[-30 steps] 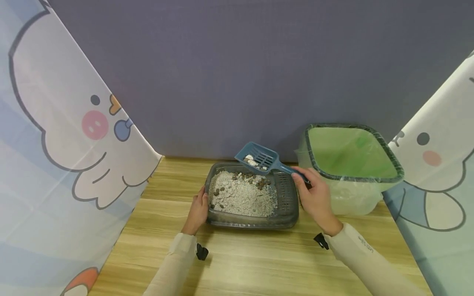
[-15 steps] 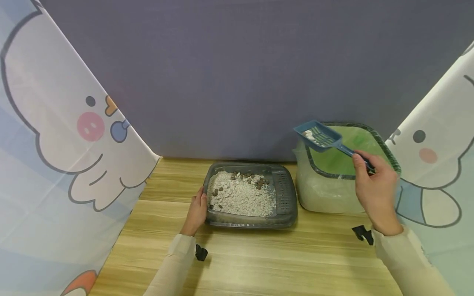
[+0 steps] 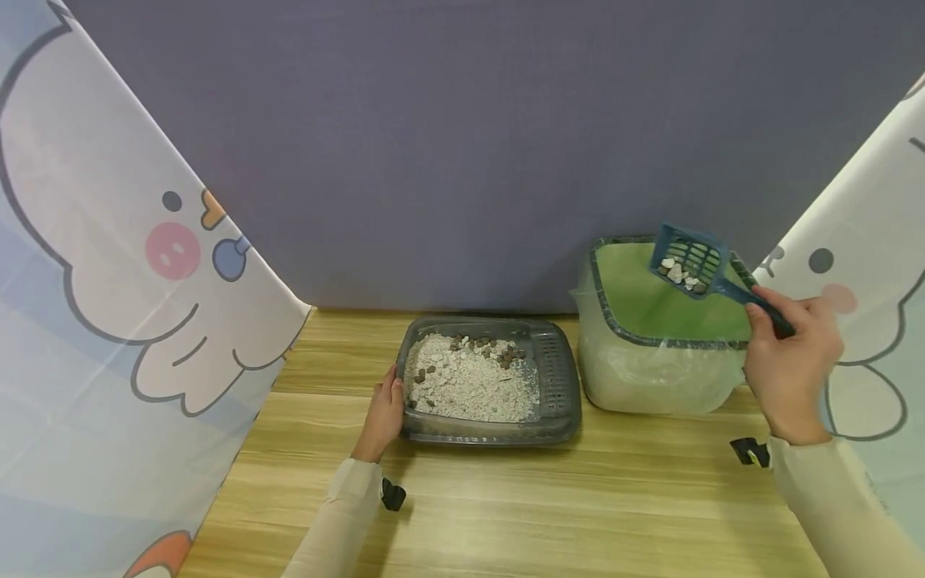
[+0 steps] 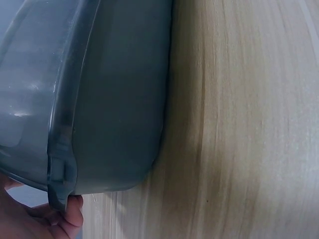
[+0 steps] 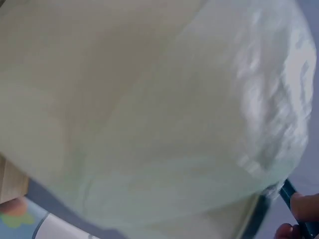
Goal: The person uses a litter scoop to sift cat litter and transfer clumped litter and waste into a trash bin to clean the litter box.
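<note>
Scooping: partway, I'd judge; the blue scoop (image 3: 721, 284) carries pale chunks (image 3: 676, 274) and a few darker bits, not yet tipped out, while brown lumps (image 3: 511, 358) in the litter (image 3: 480, 395), at its 12, 1 and 9 o'clock, look like what's left.
Scoop's place: held up over the mouth of the lined bin (image 3: 654, 376), toward its 1 o'clock.
Grey tray (image 3: 491, 434): flat on the wooden table (image 3: 564, 514), the bin at its 2 o'clock.
Left hand (image 3: 383, 415): thumb and fingers clamped on the tray's rim at 8 o'clock.
Right hand (image 3: 791, 367): curled round the scoop's handle, well apart from the other.
</note>
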Demonstrator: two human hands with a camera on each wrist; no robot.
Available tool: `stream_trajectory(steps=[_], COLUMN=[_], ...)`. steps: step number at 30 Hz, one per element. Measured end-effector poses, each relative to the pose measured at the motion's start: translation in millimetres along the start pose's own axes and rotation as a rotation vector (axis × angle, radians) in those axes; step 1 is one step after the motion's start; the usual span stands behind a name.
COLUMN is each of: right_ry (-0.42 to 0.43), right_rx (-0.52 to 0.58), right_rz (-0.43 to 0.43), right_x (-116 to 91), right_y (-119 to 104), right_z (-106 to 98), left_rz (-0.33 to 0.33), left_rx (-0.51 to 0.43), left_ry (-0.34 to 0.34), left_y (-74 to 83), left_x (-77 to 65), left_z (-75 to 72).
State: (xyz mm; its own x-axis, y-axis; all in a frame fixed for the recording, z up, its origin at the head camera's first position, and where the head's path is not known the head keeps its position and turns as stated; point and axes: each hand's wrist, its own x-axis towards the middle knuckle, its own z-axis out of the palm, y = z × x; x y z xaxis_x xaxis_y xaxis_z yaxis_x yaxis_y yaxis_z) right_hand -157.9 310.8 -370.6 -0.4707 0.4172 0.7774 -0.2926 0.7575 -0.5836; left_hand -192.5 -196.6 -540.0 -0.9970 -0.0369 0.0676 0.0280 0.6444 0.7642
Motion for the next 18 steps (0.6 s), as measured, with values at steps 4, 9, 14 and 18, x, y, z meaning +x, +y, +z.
stream_trajectory(steps=[4, 9, 14, 18], right_ry=[0.095, 0.130, 0.117, 0.071], right_rx=[0.031, 0.108, 0.113, 0.076], right_rz=[-0.055, -0.089, -0.118, -0.087], right_x=[6, 8, 6, 4], right_y=[7, 2, -4, 2], right_z=[0, -2, -4, -4], left_rz=[0.007, -0.005, -0.013, -0.020], left_rx=[-0.002, -0.009, -0.013, -0.010], left_ry=[-0.007, -0.015, -0.039, -0.046], left_y=[-0.1, 0.7, 0.4, -1.2], left_x=[-0.2, -1.4, -0.7, 0.5], left_z=[-0.3, -1.6, -2.0, -1.1])
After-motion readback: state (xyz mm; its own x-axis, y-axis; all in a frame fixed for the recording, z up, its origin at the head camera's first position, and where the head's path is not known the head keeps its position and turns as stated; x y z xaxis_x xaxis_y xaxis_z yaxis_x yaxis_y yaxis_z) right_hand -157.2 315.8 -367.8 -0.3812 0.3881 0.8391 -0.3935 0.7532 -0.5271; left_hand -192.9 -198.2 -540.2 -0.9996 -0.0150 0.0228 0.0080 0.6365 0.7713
